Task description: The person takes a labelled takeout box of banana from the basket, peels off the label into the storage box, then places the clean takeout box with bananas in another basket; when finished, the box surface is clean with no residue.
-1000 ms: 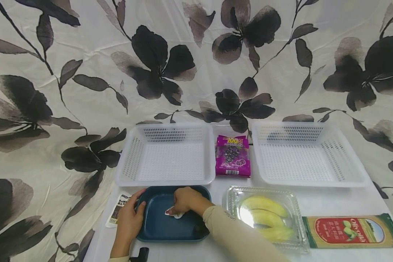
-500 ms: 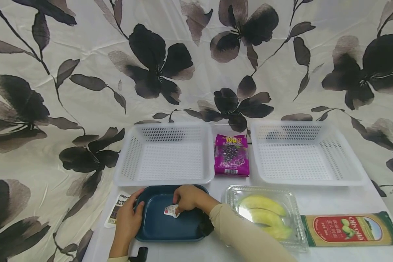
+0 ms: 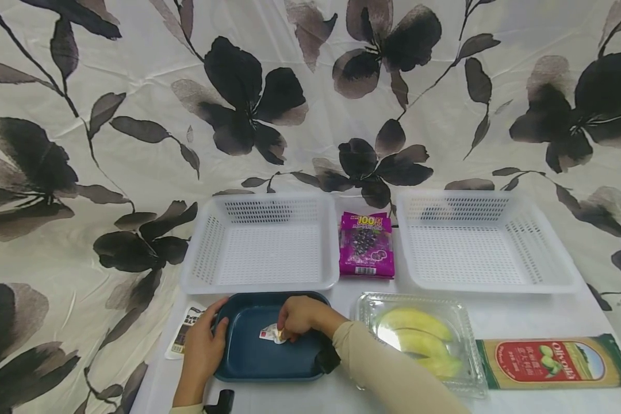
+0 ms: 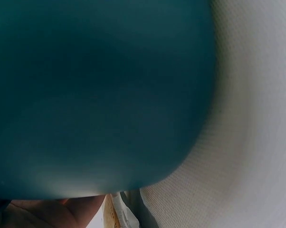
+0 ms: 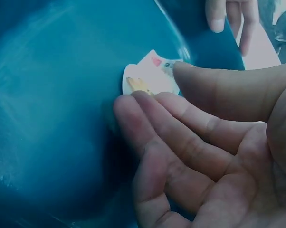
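Note:
A dark blue rectangular tray (image 3: 259, 363) stands at the front left of the table. My left hand (image 3: 203, 345) grips its left rim, thumb on the near side of the edge and fingers along the outside. The tray's wall (image 4: 95, 104) fills most of the left wrist view. Inside, on the tray's floor, is a small white sticker label (image 3: 271, 333) with red and yellow print. My right hand (image 3: 306, 316) pinches the label's right edge between thumb and fingertips. Seen from the right wrist, the label (image 5: 152, 78) looks curved and its near edge is hidden behind the fingers.
Two white perforated baskets (image 3: 259, 286) stand behind, with purple candy packs (image 3: 366, 246) between them. To the right lie a clear box of bananas (image 3: 419, 339) and a pasta bag (image 3: 554, 365). A printed packet (image 3: 181, 333) lies partly behind my left hand.
My right hand has shifted slightly right over the tray, from covering most of the label to its right edge, leaving more of it visible. The left hand stays at the rim.

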Action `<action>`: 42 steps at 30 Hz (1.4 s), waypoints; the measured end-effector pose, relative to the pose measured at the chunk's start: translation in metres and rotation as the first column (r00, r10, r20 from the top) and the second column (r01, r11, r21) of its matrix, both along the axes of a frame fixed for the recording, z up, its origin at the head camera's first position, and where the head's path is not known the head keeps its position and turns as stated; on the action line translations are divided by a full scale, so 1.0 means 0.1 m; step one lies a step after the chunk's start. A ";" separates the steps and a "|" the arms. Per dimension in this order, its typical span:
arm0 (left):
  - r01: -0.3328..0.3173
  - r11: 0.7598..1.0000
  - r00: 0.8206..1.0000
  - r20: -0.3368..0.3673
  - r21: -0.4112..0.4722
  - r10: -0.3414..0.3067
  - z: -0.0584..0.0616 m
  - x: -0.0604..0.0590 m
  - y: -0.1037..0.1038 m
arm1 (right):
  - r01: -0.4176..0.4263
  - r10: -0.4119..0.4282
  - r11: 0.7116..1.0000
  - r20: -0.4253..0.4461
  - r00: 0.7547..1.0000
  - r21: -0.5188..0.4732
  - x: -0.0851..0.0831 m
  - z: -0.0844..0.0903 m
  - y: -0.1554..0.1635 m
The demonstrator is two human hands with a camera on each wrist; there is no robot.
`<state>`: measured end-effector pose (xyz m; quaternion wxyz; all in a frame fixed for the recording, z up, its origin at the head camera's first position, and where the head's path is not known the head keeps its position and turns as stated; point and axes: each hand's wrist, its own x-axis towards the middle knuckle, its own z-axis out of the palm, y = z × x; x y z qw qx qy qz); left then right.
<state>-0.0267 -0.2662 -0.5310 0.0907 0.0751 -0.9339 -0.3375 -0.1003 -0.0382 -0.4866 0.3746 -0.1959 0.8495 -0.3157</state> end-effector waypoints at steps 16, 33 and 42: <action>0.024 1.000 0.999 0.035 -0.017 -0.023 0.12 -0.02 0.02 | -0.094 0.105 0.980 0.055 0.993 -0.178 0.01 0.34 0.33; 0.169 0.980 0.951 -0.243 -0.108 -0.191 0.77 0.04 0.72 | 0.054 -0.067 0.955 -0.036 0.997 -0.291 0.10 0.84 1.96; 0.429 0.900 0.881 -0.259 0.083 -0.396 0.80 -0.05 1.32 | 0.174 -0.208 0.956 -0.125 0.970 -0.237 0.40 0.82 3.00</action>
